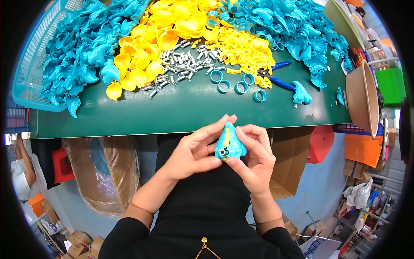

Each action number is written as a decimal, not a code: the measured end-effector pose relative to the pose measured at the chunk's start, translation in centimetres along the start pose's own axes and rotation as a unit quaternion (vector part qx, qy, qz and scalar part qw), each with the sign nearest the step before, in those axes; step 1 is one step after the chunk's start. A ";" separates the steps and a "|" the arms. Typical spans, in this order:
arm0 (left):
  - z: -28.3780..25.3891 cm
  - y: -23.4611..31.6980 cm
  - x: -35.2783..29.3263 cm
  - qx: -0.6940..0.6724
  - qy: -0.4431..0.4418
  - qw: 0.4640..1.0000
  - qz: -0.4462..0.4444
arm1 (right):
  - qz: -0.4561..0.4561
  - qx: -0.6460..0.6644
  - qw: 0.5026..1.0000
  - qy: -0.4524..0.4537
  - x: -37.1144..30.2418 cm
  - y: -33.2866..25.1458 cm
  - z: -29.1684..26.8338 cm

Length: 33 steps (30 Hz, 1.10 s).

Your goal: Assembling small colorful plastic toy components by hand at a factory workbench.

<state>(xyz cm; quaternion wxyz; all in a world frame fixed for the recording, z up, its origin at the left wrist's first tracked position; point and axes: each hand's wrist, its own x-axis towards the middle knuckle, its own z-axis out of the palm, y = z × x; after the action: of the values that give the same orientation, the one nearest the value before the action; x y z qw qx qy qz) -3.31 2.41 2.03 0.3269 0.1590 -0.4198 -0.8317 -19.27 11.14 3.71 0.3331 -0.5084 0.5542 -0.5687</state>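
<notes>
Both my hands hold a small blue plastic toy figure [230, 143] with yellow bits down its middle, just in front of the green table's [181, 110] near edge. My left hand [196, 151] grips its left side, thumb under it. My right hand [255, 157] wraps its right side, fingers curled around. On the table lie piles of blue shells [79, 52], yellow shells [151, 43], small yellow pieces [243, 49], metal springs [183, 64] and a few blue rings [235, 84].
A blue basket [28, 82] stands at the table's left. Blue-handled pliers [278, 75] lie by a lone blue shell [302, 94]. A tan bowl [362, 97] sits at the right end. Cardboard boxes [286, 172] and plastic bags [103, 172] stand below. Another person [21, 172] is at far left.
</notes>
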 end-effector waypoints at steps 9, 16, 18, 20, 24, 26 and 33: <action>-0.6 -0.5 0.0 -0.078 0.037 0.996 0.036 | 0.005 0.015 1.000 -0.015 0.7 -1.0 0.9; -0.4 -0.4 -0.1 -0.084 0.051 0.995 0.027 | -0.035 0.022 0.999 0.030 0.1 0.0 0.4; -0.7 -0.7 0.1 -0.082 0.053 0.994 0.040 | -0.045 0.008 0.999 0.022 0.0 0.2 0.1; -1.3 -0.9 0.1 -0.059 0.001 0.995 0.083 | -0.051 0.004 0.998 0.021 0.1 0.1 0.0; -0.7 -0.7 0.1 -0.046 0.040 0.998 0.035 | -0.030 0.074 0.997 0.024 0.2 0.1 0.3; 0.7 -0.7 0.8 -0.213 0.060 0.973 0.065 | -0.022 0.131 0.991 0.024 0.1 0.6 0.3; -1.6 -0.6 0.5 0.071 0.057 0.984 0.151 | -0.013 0.200 0.980 0.000 1.2 2.2 -0.1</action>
<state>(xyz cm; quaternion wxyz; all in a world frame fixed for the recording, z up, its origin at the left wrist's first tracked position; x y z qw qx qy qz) -3.07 1.33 0.55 0.4598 0.1636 -0.4781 -0.7302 -20.03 9.69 1.84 0.4203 -0.4387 0.4224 -0.6726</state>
